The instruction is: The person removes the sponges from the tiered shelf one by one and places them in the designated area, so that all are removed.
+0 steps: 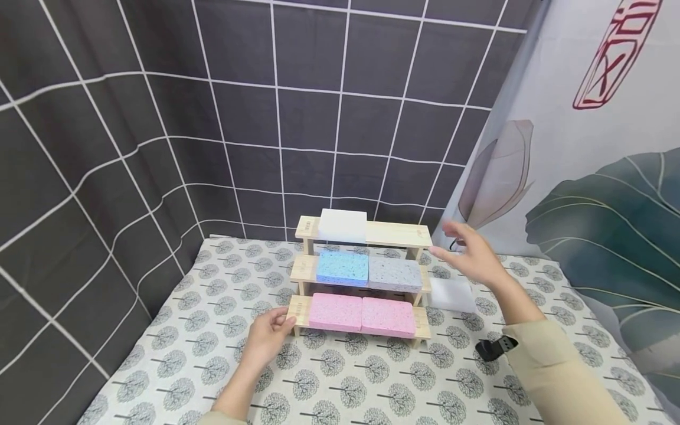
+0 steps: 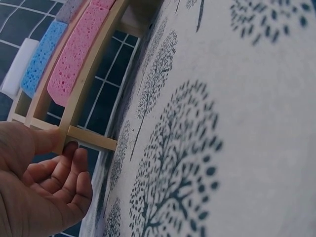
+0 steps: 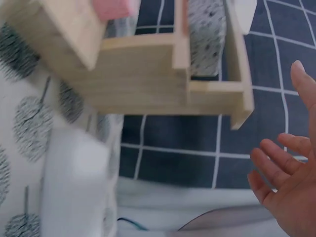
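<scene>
A three-step wooden rack [image 1: 390, 234] stands on the table. My left hand [image 1: 267, 337] pinches the left end of its bottom step, thumb on top and fingers curled beneath, as the left wrist view shows. Two pink sponges [image 1: 336, 311] lie side by side on that step. The middle step bears a blue sponge [image 1: 342, 267] and a grey sponge [image 1: 395, 273]. On the top step, left of its middle, sits a white sponge block [image 1: 342, 224]. My right hand [image 1: 474, 255], fingers spread and holding nothing, hovers just off the rack's right end.
Another white block [image 1: 453, 294] lies on the table right of the rack, below my right hand. A tree-patterned cloth [image 1: 353, 389] covers the table. Dark grid-patterned curtain [image 1: 313, 118] hangs behind and at left; a pale printed curtain [image 1: 595, 141] hangs at right.
</scene>
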Motion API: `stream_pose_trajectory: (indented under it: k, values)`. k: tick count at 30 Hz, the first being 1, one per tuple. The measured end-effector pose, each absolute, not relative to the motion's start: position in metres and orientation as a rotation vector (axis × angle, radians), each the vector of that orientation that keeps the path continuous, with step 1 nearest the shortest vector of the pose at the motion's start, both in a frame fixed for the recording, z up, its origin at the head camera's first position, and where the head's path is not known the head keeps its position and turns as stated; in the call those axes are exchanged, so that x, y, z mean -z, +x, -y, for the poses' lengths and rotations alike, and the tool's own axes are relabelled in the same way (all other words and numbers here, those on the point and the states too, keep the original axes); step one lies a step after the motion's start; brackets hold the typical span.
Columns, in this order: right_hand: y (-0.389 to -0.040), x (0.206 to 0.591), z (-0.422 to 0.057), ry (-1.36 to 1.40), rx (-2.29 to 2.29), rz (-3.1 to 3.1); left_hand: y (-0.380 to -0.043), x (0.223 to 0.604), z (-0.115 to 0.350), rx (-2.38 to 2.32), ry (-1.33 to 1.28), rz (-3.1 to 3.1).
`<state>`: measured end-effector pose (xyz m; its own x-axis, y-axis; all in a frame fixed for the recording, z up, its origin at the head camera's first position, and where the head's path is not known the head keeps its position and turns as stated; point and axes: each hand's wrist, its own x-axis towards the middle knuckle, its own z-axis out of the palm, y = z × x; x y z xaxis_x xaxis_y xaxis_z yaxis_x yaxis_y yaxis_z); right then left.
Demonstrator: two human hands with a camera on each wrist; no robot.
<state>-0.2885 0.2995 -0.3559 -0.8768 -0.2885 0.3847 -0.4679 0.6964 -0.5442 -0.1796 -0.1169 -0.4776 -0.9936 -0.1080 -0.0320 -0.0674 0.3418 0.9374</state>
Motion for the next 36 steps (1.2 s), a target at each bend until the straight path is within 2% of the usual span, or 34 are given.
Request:
stream_pose_trajectory:
  k: [12, 36]
  values:
    - [-0.300, 0.335, -0.261, 0.603, -0.940, 2.704, -0.181, 0.478, 0.117, 1.779, 0.181, 2.548]
    - [-0.323, 0.338, -0.204, 0.714, -0.941, 2.747, -0.180, 0.477, 0.118, 1.787, 0.166, 2.538]
